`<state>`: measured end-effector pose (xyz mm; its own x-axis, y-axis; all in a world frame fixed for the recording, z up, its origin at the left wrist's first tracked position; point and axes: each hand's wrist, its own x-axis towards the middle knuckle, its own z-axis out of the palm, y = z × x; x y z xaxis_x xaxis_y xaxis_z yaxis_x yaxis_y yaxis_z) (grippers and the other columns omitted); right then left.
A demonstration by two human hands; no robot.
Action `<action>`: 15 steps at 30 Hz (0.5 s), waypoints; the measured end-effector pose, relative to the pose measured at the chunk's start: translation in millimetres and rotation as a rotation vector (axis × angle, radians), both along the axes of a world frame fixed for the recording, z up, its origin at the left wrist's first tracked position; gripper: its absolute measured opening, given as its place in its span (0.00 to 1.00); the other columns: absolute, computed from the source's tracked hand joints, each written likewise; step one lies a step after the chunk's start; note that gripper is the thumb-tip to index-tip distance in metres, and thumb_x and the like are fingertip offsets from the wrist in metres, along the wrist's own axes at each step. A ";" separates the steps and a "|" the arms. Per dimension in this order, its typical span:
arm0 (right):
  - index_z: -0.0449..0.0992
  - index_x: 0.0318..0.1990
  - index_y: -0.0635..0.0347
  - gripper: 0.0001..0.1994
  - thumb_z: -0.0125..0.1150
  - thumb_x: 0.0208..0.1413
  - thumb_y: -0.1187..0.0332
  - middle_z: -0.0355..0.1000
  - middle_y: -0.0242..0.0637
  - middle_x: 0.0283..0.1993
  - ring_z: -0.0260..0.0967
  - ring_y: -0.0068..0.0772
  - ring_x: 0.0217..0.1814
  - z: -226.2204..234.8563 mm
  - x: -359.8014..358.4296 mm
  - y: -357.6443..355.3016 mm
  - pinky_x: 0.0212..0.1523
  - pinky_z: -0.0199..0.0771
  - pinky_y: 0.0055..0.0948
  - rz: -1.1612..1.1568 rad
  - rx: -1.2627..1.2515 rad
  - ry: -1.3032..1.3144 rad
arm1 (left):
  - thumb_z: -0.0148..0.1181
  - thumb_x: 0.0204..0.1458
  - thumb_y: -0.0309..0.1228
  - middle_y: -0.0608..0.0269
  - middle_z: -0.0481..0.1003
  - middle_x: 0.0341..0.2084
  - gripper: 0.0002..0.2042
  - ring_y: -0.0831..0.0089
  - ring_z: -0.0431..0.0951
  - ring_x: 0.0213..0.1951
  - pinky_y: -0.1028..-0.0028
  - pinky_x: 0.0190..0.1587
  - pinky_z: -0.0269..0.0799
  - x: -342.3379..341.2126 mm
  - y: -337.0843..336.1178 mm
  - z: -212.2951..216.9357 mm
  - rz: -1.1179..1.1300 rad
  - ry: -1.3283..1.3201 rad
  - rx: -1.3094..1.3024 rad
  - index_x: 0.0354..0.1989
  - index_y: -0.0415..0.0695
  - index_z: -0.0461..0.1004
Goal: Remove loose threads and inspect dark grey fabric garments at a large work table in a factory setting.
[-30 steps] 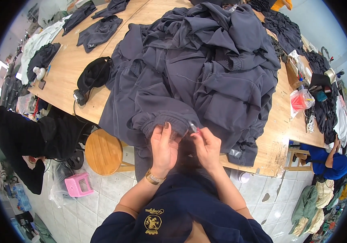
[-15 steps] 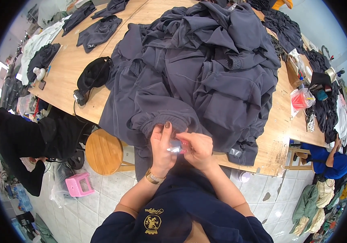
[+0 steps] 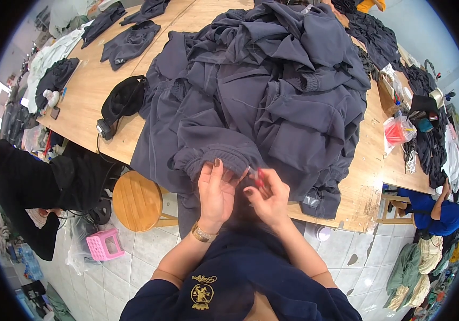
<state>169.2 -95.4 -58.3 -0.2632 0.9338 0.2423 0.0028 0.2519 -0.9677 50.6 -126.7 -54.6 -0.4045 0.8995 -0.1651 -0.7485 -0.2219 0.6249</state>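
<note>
While the gathered cuff (image 3: 230, 156), crosswise ahead, is being pinched by the nearer left hand (image 3: 216, 193), a small tool (image 3: 253, 173) is being held by the right hand (image 3: 271, 198) near the cuff's right end.

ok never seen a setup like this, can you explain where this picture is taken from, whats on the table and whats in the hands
There's no machine here: these are a person's two bare hands. The picture comes from the left one of two wide fisheye cameras worn on the head, looking down, so straight edges bend near the rim. On the wooden table lies a big heap of dark grey garments, with a black cap left of it. The left hand holds a gathered cuff at the heap's near edge. The right hand, beside it, seems to hold something small and shiny, too blurred to name.
</note>
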 end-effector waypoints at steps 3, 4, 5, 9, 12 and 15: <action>0.72 0.30 0.64 0.10 0.65 0.50 0.68 0.67 0.35 0.19 0.64 0.28 0.18 -4.5 2.9 10.1 0.21 0.62 0.24 -0.048 0.121 -0.173 | 0.46 0.62 0.35 0.63 0.73 0.43 0.10 0.71 0.74 0.46 0.63 0.49 0.73 -0.2 -1.6 -2.5 -0.008 -0.004 0.009 0.48 0.47 0.66; 0.72 0.30 0.64 0.10 0.65 0.50 0.68 0.67 0.35 0.19 0.64 0.28 0.18 -4.8 4.3 11.4 0.21 0.62 0.24 -0.047 0.122 -0.173 | 0.47 0.62 0.35 0.64 0.73 0.43 0.09 0.72 0.74 0.45 0.64 0.48 0.74 -0.5 -1.6 -2.2 -0.006 -0.006 0.003 0.47 0.47 0.66; 0.71 0.28 0.63 0.11 0.65 0.50 0.66 0.66 0.36 0.19 0.64 0.32 0.17 -4.8 5.8 12.4 0.21 0.62 0.27 -0.050 0.203 -0.233 | 0.47 0.62 0.35 0.64 0.73 0.42 0.09 0.72 0.74 0.45 0.65 0.46 0.74 -0.6 -1.8 -1.8 -0.006 -0.009 -0.003 0.47 0.47 0.66; 0.70 0.24 0.61 0.15 0.66 0.49 0.61 0.65 0.37 0.18 0.63 0.39 0.16 -11.5 9.0 11.8 0.19 0.60 0.31 -0.049 0.387 -0.331 | 0.47 0.62 0.35 0.64 0.74 0.41 0.09 0.72 0.74 0.44 0.63 0.48 0.73 -0.8 -2.4 -8.2 0.004 -0.023 0.008 0.46 0.46 0.67; 0.72 0.26 0.63 0.11 0.67 0.47 0.66 0.65 0.38 0.18 0.63 0.38 0.17 -8.9 9.9 11.8 0.20 0.61 0.29 -0.045 0.486 -0.421 | 0.46 0.63 0.35 0.63 0.74 0.40 0.08 0.72 0.75 0.44 0.61 0.50 0.73 -1.2 -2.0 -7.3 -0.003 0.002 0.008 0.45 0.46 0.67; 0.72 0.25 0.62 0.13 0.68 0.46 0.62 0.63 0.37 0.17 0.61 0.39 0.16 -7.3 8.2 12.1 0.19 0.59 0.31 -0.064 0.540 -0.410 | 0.46 0.63 0.34 0.61 0.74 0.40 0.08 0.72 0.75 0.43 0.60 0.51 0.73 -0.9 -1.7 -7.9 0.003 -0.009 0.019 0.44 0.45 0.67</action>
<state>177.4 -83.4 -65.6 -0.3812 0.7269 0.5713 0.3734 0.6863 -0.6241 49.7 -128.4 -62.5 -0.4060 0.9012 -0.1516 -0.7533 -0.2362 0.6138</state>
